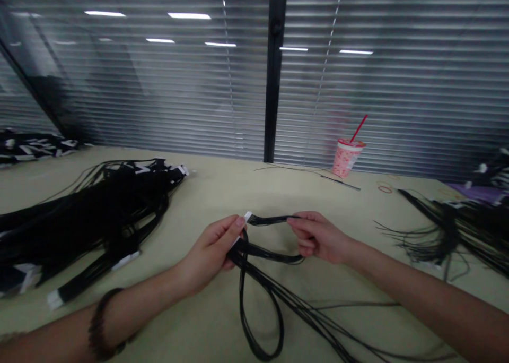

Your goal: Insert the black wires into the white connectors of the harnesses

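A black wire harness (260, 276) with a white connector (248, 216) is stretched between my hands above the table. My left hand (217, 246) is closed on it near the connector, thumb on top. Opposite, my right hand (318, 235) pinches the black wires a short way from the connector. One loop of the wires hangs down below my left hand, and loose strands trail toward the lower right. The fingers of both hands partly hide the wires they hold.
A large bundle of black harnesses (103, 209) covers the table (207, 188) at left. More black wires (441, 225) lie at right, near rubber bands (384, 189). A pink cup (347, 157) with a straw stands by the window blinds (178, 97).
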Motion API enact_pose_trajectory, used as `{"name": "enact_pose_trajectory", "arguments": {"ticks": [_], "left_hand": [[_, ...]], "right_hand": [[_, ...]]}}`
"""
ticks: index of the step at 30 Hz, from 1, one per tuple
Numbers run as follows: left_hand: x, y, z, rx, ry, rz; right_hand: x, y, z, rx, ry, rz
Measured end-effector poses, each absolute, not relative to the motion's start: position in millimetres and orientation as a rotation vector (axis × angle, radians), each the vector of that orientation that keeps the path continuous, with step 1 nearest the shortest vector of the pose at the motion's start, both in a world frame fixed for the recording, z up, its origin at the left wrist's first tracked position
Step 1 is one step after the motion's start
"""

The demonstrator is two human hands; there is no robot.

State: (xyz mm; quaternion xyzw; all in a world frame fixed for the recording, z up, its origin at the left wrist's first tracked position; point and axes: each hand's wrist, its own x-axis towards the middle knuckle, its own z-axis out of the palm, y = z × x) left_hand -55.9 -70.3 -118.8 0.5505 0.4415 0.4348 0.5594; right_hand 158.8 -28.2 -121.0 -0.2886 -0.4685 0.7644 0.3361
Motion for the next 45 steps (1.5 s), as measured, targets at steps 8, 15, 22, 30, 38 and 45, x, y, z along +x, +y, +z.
{"name": "enact_pose_trajectory", "arguments": {"ticks": [8, 15, 22, 30, 38, 45], "left_hand": [[-55.3, -75.6, -114.9, 1.41, 0.937, 0.942], [-54.1, -74.5, -119.8, 1.441, 1.018, 0.952], [-49.3, -76.5, -117.0, 1.548, 1.108, 0.965], [-49.5, -79.3, -114.3, 1.625, 1.14, 0.936], [-50.3, -80.0, -112.1, 1.646, 1.118, 0.93], [-53.3, -78.6, -111.7, 1.645, 1.067, 0.891]], "right_hand": [[159.2, -40.0, -131.5, -0.808, -2.332, 0.271], [158.7, -58.9, -122.5, -0.265, -2.408, -0.525], [136.4, -88.1, -106.3, -0.369, -2.476, -0.156], [141.6, -86.1, -113.1, -0.319, -2.616, -0.26], [145.7, -87.7, -122.8, -0.318, -2.674, -0.085], [162.3, -52.5, -125.9, -0.408, -2.679, 0.493]]}}
